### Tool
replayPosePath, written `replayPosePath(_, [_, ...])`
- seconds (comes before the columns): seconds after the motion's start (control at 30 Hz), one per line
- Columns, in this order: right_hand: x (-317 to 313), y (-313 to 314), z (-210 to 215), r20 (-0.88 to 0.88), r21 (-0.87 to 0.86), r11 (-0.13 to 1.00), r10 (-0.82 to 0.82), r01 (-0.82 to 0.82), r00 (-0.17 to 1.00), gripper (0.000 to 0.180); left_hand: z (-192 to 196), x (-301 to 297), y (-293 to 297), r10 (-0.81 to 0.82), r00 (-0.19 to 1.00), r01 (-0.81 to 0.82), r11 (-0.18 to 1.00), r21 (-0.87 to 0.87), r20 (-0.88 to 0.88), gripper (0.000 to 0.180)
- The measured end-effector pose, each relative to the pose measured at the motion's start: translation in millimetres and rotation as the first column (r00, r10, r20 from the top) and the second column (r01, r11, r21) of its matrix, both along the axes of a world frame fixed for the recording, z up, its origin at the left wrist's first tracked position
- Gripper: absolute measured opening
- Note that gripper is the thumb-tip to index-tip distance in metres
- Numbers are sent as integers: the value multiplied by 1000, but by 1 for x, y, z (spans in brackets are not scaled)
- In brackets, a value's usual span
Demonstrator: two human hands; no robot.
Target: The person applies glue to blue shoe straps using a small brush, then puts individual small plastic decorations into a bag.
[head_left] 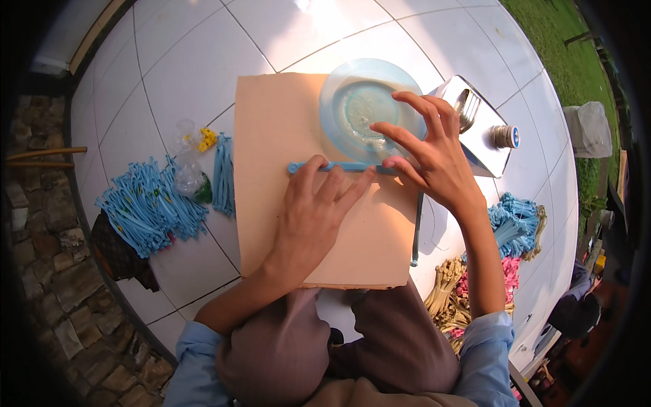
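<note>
A narrow light-blue strip (339, 166) lies crosswise on a brown cardboard sheet (271, 115) in front of me. My left hand (315, 207) rests over it, fingers apart, with fingertips on or just at the strip. My right hand (434, 149) hovers at the strip's right end. Its fingers are spread, and the thumb is near or touching that end; exact contact cannot be made out. Beneath those fingers stands a clear bluish dish (336, 88), with a wet-looking whitish substance at its middle. The hand hides part of its right side.
A pale metal tin (485, 146) at the right bears a fork (468, 112) and a small round container (504, 136). Bundles of blue strips (152, 203) lie left; more blue (512, 220), tan (447, 292) and pink bundles (510, 275) lie right. White tiles (196, 81) surround the cardboard.
</note>
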State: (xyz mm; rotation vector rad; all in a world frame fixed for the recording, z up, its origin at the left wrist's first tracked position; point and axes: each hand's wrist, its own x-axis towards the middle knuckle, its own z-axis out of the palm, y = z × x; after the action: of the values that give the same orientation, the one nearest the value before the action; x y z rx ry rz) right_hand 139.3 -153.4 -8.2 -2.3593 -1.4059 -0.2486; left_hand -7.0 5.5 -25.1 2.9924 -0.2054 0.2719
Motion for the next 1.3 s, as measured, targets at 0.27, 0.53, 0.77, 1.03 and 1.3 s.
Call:
replayPosePath(0.27, [-33,-38,-12,240,169,985,-59,18,969,25,2,5,4,1,1000,1,997,-71,18,55])
replayPosePath(0.53, [-39,-40,-23,325,21,999,-48,44,944,30,5,4,5,-7,999,3,997,-83,-49,57])
replayPosePath(0.77, [-37,-39,-27,398,0,1000,-28,31,917,28,8,4,5,-4,997,-5,993,-115,-83,57])
replayPosePath(1.03, [-20,-23,4,34,128,983,-137,132,990,33,9,4,6,-3,997,-7,991,-131,-78,56])
replayPosePath(1.3, [-3,-3,2,92,-84,996,-19,27,996,41,8,5,6,-19,996,3,984,-176,-92,56])
